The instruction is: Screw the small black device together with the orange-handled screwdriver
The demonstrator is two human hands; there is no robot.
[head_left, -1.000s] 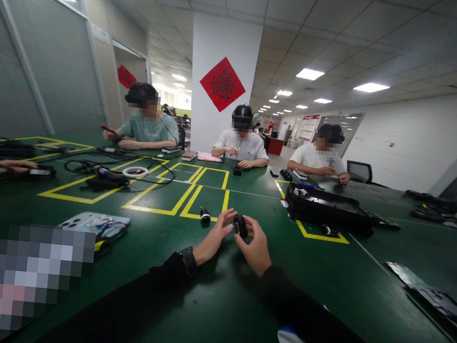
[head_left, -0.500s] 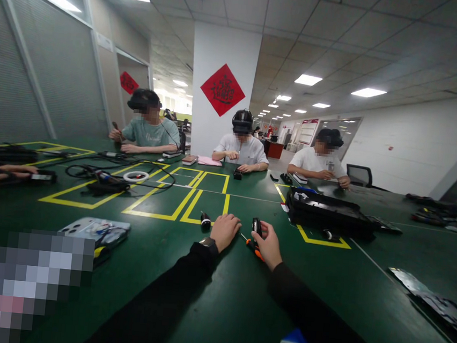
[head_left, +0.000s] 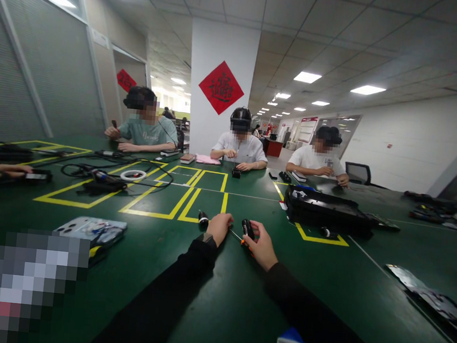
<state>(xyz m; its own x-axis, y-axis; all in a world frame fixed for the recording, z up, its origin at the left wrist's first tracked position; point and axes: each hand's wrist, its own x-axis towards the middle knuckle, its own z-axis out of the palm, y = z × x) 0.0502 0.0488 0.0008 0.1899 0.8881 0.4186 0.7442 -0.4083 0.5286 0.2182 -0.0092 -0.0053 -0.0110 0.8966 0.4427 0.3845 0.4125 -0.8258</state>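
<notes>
My right hand (head_left: 264, 246) holds a small black device (head_left: 248, 228) between thumb and fingers, just above the table. A screwdriver (head_left: 241, 242) with an orange and black handle lies below the device, and my right hand hides part of the handle. Its thin metal shaft points left to the fingertips of my left hand (head_left: 220, 228). Those fingers are bent and closed near the shaft tip; what they hold, if anything, is hidden. A black cylindrical part with a white band (head_left: 203, 220) stands just left of my left hand.
The green table (head_left: 215, 310) bears yellow tape outlines. To the right are a black open case (head_left: 325, 210) and a small round part (head_left: 328, 233). Cables and a white ring (head_left: 133, 175) lie left, near a clear bag (head_left: 101, 229). Several people sit around the table.
My right hand has moved left with the black device, closer to my left hand. The screwdriver has shifted left too, and more of its shaft shows.
</notes>
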